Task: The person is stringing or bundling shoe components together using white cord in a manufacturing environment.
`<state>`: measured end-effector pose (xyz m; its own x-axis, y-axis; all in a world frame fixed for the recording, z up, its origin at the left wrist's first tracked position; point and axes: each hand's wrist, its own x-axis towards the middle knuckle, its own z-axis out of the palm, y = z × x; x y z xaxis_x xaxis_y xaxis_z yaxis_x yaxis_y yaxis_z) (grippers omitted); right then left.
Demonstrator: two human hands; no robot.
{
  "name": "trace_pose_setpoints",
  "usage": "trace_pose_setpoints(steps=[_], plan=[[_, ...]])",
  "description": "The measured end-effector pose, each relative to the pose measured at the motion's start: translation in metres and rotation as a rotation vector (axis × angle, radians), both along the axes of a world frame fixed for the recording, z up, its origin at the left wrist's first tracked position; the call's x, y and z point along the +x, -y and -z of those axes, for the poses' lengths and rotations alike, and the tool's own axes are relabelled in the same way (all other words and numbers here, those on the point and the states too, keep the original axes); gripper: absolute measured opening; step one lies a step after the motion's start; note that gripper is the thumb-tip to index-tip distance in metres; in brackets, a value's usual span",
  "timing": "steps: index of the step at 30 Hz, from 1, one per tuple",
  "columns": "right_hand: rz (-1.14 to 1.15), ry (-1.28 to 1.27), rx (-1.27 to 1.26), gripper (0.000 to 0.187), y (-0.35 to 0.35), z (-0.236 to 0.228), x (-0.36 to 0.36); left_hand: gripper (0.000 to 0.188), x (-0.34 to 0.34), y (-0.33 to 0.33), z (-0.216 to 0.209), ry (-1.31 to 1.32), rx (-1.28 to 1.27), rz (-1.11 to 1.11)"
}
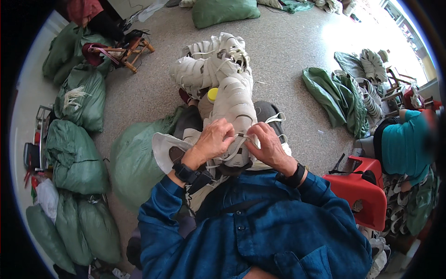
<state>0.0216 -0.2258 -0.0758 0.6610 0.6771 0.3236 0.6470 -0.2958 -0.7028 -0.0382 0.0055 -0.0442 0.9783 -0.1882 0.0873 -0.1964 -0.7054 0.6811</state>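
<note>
My right hand (266,141) has its thumb and forefinger pressed together on a white lace (241,136), over the opening of the white shoe (242,123) lying in my lap at the centre. My left hand (214,139) meets the same shoe from nine o'clock, fingers curled and thumb tucked close; its tips are partly hidden, so I can't tell whether they pinch the lace or only rest against the edge. Both backs face up, knuckles bent, with the hands near each other but apart. My left forearm comes in from seven o'clock, my right from five, each wrist wearing a dark band. Toward twelve o'clock a row of white shoes (232,95) stretches away from me, with a yellow lid (212,95) just beside it.
</note>
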Motion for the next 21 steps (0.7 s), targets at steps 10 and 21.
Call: trace_pose_setpoints(steps=[10, 21], plan=[[0.076, 0.184, 0.048, 0.035, -0.019, 0.018, -0.003, 0.018, 0.007, 0.004, 0.000, 0.001, 0.175, 0.031], [0.086, 0.120, -0.035, 0.031, -0.007, 0.010, 0.000, 0.016, -0.031, 0.007, -0.177, -0.239, -0.908, 0.234]])
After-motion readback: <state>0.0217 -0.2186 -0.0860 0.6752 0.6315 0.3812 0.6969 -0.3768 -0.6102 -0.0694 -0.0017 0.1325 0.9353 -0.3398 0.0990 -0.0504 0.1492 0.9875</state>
